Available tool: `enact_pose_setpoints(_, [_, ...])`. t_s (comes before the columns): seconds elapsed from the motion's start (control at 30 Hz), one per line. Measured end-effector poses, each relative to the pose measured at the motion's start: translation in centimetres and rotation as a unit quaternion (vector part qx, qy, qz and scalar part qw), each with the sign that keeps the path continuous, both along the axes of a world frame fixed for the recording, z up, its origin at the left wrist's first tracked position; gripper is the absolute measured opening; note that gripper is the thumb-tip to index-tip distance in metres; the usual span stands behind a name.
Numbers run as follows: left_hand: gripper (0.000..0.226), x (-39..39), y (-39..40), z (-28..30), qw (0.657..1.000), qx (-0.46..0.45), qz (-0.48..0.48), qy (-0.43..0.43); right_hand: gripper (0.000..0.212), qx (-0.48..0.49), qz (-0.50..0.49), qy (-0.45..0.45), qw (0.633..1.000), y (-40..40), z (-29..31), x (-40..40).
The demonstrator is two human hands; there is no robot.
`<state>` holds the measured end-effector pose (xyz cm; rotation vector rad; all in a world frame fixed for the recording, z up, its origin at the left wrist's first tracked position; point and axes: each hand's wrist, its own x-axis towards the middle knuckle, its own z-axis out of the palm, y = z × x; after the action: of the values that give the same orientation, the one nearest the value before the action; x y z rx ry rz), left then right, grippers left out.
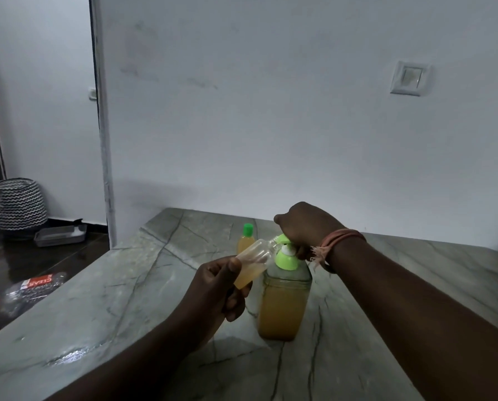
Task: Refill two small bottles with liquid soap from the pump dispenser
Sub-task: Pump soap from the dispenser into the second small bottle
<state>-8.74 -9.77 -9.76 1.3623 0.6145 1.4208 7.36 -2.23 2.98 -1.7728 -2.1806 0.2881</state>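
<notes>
Left hand [213, 287] pinches the open small bottle [252, 261] by its base, tilted so its mouth meets the green spout of the pump dispenser [284, 293] standing on the marble counter [126, 299]. Right hand [302, 227] sits curled on top of the pump head, fingers wrapped over it; the capped second bottle [246, 240] stands upright just behind, amber soap inside

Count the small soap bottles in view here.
2: one uncapped small bottle tilted in the left hand at the pump spout, one capped bottle standing behind on the counter. None seems hidden.
</notes>
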Motion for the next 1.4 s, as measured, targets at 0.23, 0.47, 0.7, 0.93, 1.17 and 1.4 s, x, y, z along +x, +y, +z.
enact_pose_setpoints(0.23, [0.073, -0.1, -0.1, -0.2, 1.0, -0.011, 0.018, 0.004, 0.022, 0.072, -0.035, -0.1, 0.992, -0.4, 0.1, -0.8])
enact_pose_setpoints(0.47, [0.074, 0.1, -0.1, 0.1, 1.0, -0.01, 0.007, 0.001, 0.032, 0.106, -0.039, -0.026, 0.993, 0.0, 0.3, -0.6])
enact_pose_setpoints(0.7, [0.07, -0.1, -0.1, -0.2, 1.0, -0.01, 0.004, 0.001, 0.034, 0.109, -0.031, 0.014, 0.993, 0.1, -0.8, 0.1])
enact_pose_setpoints(0.93, [0.075, 0.2, -0.3, 0.3, 1.0, -0.023, 0.01, -0.012, 0.043, 0.059, -0.009, 0.077, 0.995, 0.9, 1.7, 0.3])
enact_pose_setpoints(1.17, [0.072, 0.1, -0.2, 0.4, 1.0, -0.01, 0.007, 0.007, 0.045, 0.021, -0.049, 0.129, 0.99, 2.1, 0.0, -0.7])
enact_pose_setpoints(1.4, [0.069, 0.0, 0.3, -0.1, 1.0, -0.005, -0.005, 0.008, 0.018, 0.171, -0.097, 0.001, 0.98, 1.0, -0.5, -1.2])
